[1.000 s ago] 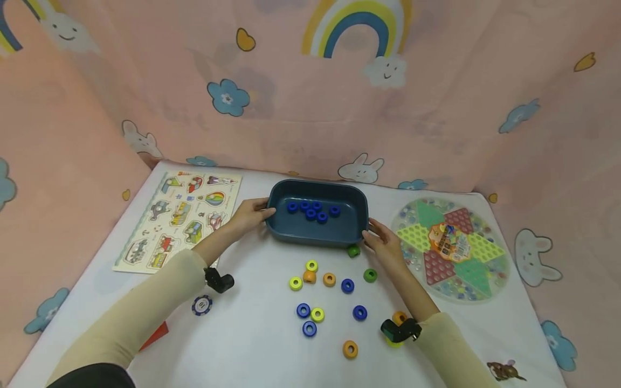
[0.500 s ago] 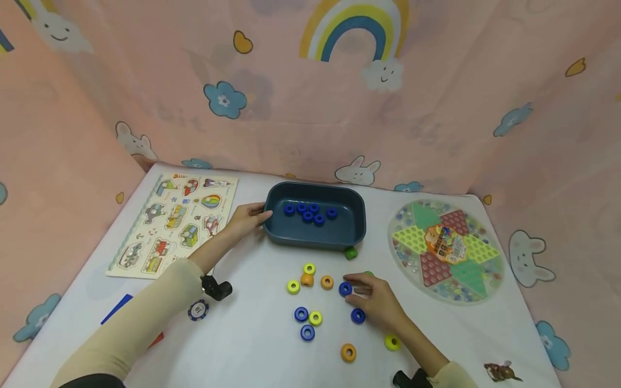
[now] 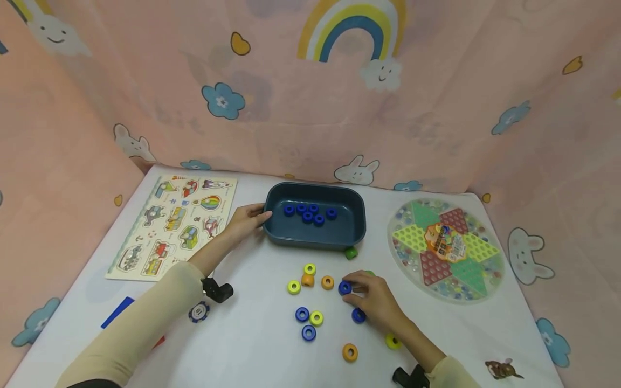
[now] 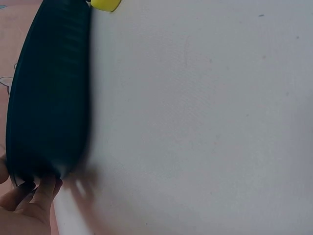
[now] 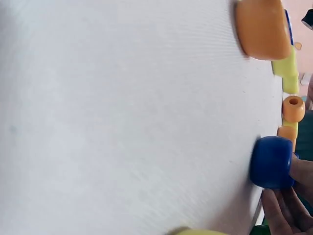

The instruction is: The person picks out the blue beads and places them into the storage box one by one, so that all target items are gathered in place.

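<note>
In the head view, a dark blue-grey plastic tray (image 3: 315, 240) stands on the table with several blue beads (image 3: 308, 217) inside. My left hand (image 3: 245, 221) grips its left end, thumb at the rim and fingers against the outer wall, as the left wrist view also shows at the tray (image 4: 51, 93). To the front right, my right hand (image 3: 375, 299) pinches a blue ring-shaped bead (image 3: 345, 288) between thumb and fingers at the tabletop. Another blue bead (image 3: 358, 316) lies just under that hand. A green bead (image 3: 369, 273) behind the fingers is mostly hidden.
Yellow beads (image 3: 294, 287), orange beads (image 3: 327, 282) and further blue beads (image 3: 308, 333) lie scattered before the tray. A green bead (image 3: 351, 253) touches or nearly touches its front. A picture board (image 3: 174, 226) lies left, a round game board (image 3: 446, 250) right, a poker chip (image 3: 199, 311) front left.
My right hand has left the tray's right end and come down toward me to a blue bead, its fingers now around it. My left hand stays on the tray.
</note>
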